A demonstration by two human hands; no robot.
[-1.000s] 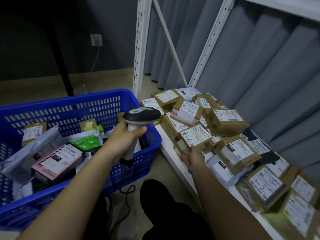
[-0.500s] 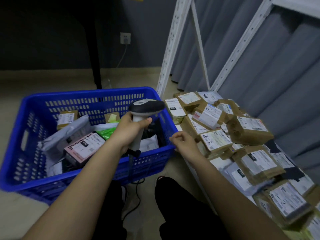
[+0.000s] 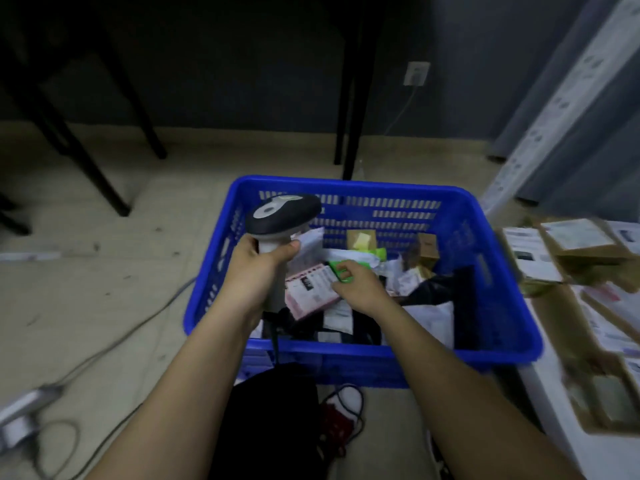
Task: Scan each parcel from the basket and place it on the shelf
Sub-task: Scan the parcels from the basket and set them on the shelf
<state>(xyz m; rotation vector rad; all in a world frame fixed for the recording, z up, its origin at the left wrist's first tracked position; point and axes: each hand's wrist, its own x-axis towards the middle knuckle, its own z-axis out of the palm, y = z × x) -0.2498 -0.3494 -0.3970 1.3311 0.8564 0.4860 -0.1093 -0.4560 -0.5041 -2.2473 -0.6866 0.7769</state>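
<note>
The head camera looks steeply down from close above onto the blue basket (image 3: 363,355) at floor level.

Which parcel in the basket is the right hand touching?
The pink parcel with the white label, under the right hand's fingers; the brown boxes lie farther back, untouched.

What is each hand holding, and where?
Left hand grips the scanner by its handle. Right hand touches the pink parcel; grasp unclear.

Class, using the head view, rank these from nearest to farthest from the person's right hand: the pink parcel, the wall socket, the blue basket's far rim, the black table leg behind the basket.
From the right hand:
1. Pink parcel, at the fingertips, inside the basket.
2. Blue basket's far rim, beyond the hand.
3. Black table leg, on the floor behind the basket.
4. Wall socket, on the back wall, upper right.
</note>
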